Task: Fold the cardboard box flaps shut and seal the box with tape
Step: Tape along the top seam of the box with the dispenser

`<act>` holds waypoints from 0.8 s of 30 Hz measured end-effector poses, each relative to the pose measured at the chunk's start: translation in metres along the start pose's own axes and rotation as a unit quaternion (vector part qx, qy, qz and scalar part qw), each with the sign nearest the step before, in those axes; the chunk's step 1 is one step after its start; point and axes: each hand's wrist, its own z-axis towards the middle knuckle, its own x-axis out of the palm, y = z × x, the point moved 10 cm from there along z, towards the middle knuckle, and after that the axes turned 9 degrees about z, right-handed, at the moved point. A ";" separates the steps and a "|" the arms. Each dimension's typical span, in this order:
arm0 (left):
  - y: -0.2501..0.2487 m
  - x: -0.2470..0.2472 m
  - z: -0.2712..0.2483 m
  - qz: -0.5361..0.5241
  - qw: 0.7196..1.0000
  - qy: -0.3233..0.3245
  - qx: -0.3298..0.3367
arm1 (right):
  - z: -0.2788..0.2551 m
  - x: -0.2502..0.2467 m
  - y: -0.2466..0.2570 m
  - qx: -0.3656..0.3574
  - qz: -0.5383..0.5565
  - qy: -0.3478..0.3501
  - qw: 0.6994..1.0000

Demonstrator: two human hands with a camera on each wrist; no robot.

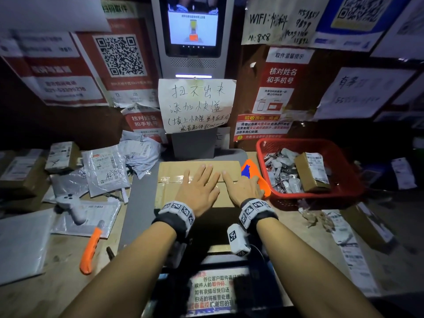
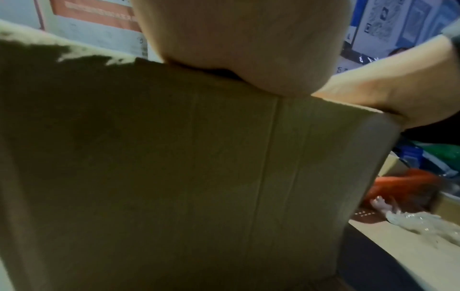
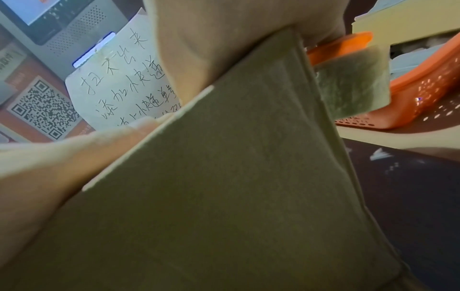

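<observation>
**Box flaps pressed flat under both palms**

Box [image 1: 174, 173], plain brown corrugated card, sits at the counter's [image 1: 305, 228] far middle, against the kiosk [image 1: 192, 143] base. Head view shows its top flaps down, a glossy tape [image 1: 168, 180] strip along the seam, and both hands flat on it: left hand [image 1: 198, 188] with fingers spread straight, right hand [image 1: 241, 188] beside it, fingers straight, gripping nothing. An orange-and-blue dispenser [image 1: 250, 172] lies just beside the box's right edge, partly behind the right hand, next to a red perforated basket [image 1: 321, 198]. Wrist views show only the box's near wall, creased vertically, with each palm heel over the top edge; fingers are hidden there. An orange-handled knife [image 1: 90, 251] lies at the left.
</observation>
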 end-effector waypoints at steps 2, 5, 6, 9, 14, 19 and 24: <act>0.011 0.002 -0.004 0.004 1.000 -0.002 -0.002 | 0.002 -0.001 0.000 0.002 0.000 0.003 1.000; 0.055 0.007 -0.014 -0.018 0.999 0.004 -0.041 | 0.003 -0.001 0.002 -0.001 0.002 0.005 1.000; 0.067 0.008 -0.019 -0.019 0.998 0.006 -0.056 | 0.002 -0.002 0.003 -0.006 0.000 -0.001 1.000; 0.082 0.007 -0.023 -0.038 0.995 0.005 -0.095 | 0.000 -0.003 0.004 -0.006 -0.002 -0.004 1.000; 0.118 0.004 -0.020 -0.117 0.972 -0.013 -0.203 | 0.007 -0.002 -0.006 0.020 0.023 0.049 0.998; 0.124 -0.009 -0.020 -0.095 0.971 -0.042 -0.217 | 0.023 0.020 -0.032 -0.006 0.029 0.140 0.990; 0.125 -0.012 -0.026 -0.090 0.961 -0.025 -0.259 | 0.010 0.011 -0.020 -0.113 -0.041 0.160 0.980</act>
